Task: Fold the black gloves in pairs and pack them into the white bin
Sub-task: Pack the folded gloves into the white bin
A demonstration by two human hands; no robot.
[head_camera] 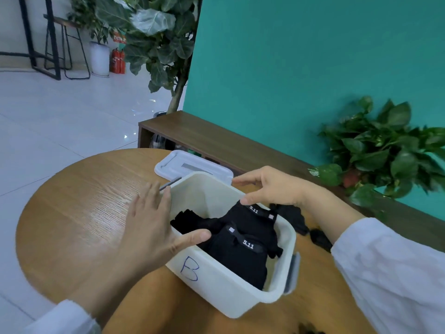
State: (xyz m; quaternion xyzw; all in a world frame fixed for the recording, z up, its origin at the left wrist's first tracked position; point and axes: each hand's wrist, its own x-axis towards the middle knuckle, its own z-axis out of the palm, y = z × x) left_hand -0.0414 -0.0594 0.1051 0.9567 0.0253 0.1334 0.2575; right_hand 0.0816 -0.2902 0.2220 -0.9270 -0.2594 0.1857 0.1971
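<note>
Resting flat against the near-left side of the white bin (224,283), my left hand (150,227) has its fingers straight and spread along the outer wall, with the thumb hooked over the rim and reaching a little way inside. It holds nothing. A blue letter B is drawn on the wall of the bin facing me, and a grey latch (292,273) hangs on its right end.

Inside the bin lie the folded black gloves (243,247), two of their wrist straps showing the white print 5.11. They fill the right half and spread dark across the bottom toward the left.

My right hand (272,186) hovers over the far rim, fingers loosely bent and apart, thumb pointing down toward the upper glove strap; I cannot tell whether the thumb touches it, and the hand grips nothing. More black gloves (303,225) lie on the round wooden table (79,213) just beyond the bin's right side, under my right forearm.

Behind the bin sits its white lid (190,166), flat on the table. Farther back stand a low wooden shelf (228,141), a teal wall (313,56) and leafy plants (380,150).
</note>
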